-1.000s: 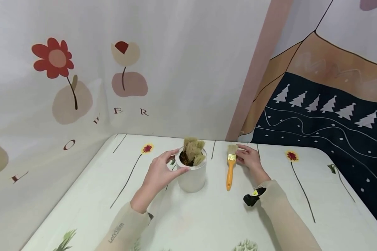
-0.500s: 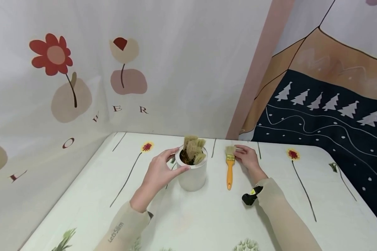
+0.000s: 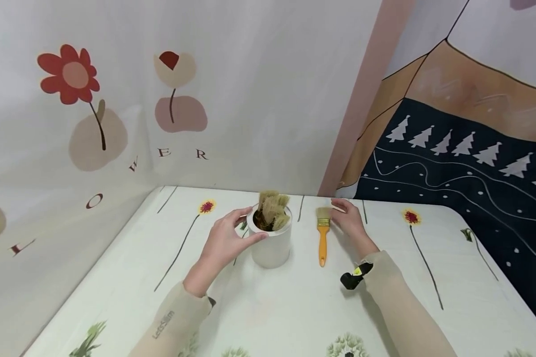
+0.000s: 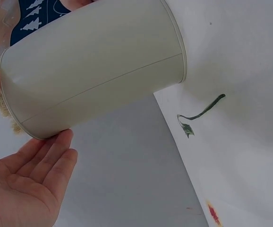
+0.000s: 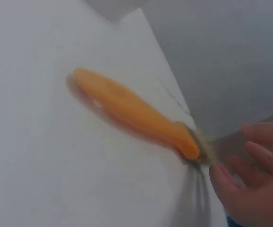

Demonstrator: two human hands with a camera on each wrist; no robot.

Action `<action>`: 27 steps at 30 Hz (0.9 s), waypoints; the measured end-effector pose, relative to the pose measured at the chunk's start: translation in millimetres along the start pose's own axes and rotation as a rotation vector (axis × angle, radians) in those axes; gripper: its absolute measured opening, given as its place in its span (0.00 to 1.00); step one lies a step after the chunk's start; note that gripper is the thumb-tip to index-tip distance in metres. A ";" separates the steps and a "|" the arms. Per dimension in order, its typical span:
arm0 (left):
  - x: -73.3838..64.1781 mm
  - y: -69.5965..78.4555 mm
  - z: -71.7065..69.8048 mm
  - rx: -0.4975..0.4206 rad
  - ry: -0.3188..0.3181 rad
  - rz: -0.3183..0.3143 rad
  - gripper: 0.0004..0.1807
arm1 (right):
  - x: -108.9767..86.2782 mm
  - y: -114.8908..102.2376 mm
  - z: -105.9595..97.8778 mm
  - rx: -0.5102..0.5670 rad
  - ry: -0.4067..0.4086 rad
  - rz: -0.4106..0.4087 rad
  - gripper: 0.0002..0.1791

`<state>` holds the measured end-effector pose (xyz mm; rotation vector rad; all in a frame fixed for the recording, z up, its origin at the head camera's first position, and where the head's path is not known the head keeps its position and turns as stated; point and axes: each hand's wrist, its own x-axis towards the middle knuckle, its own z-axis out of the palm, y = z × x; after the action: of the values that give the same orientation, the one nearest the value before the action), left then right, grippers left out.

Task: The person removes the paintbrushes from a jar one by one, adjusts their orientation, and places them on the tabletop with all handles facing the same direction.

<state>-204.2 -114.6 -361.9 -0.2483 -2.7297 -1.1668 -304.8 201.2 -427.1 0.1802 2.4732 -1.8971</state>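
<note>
A white cylindrical container (image 3: 270, 253) stands upright on the table. Several brushes (image 3: 273, 208) stick out of its mouth with pale bristles up; their handles are hidden inside. My left hand (image 3: 227, 239) holds the container at its rim, thumb on the near side and fingers on the far left. In the left wrist view the fingers touch the container wall (image 4: 94, 61). To the right, a flat paintbrush (image 3: 323, 240) with an orange handle lies on the table, bristles pointing away. My right hand (image 3: 349, 220) is beside its bristles, thumb and fingers spread apart and gripping nothing.
A white tablecloth (image 3: 268, 312) printed with flowers covers the table. Behind it hangs a pale curtain (image 3: 250, 124) with flower drawings. A dark blue printed cloth (image 3: 429, 173) is at the right. A black wrist-worn device (image 3: 355, 277) hangs at the right cuff.
The right-hand fingers have opened slightly and eased off the bristles of the orange-handled paintbrush. The left hand, container and paintbrush stay in place; the head view has shifted slightly.
</note>
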 end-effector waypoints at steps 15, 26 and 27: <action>-0.9 -4.2 -1.5 0.002 0.000 0.007 0.44 | -39.4 -47.2 14.3 0.085 -0.106 -0.163 0.23; 0.9 -2.6 -2.6 0.003 -0.005 0.013 0.43 | -69.6 -73.9 31.9 0.171 -0.223 -0.202 0.21; 0.8 -2.7 -1.9 0.001 -0.007 0.011 0.43 | -72.9 -75.3 33.7 0.175 -0.238 -0.211 0.21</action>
<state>-205.4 -117.7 -362.4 -0.2677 -2.7310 -1.1639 -242.1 143.7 -357.3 -0.2999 2.2482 -2.0727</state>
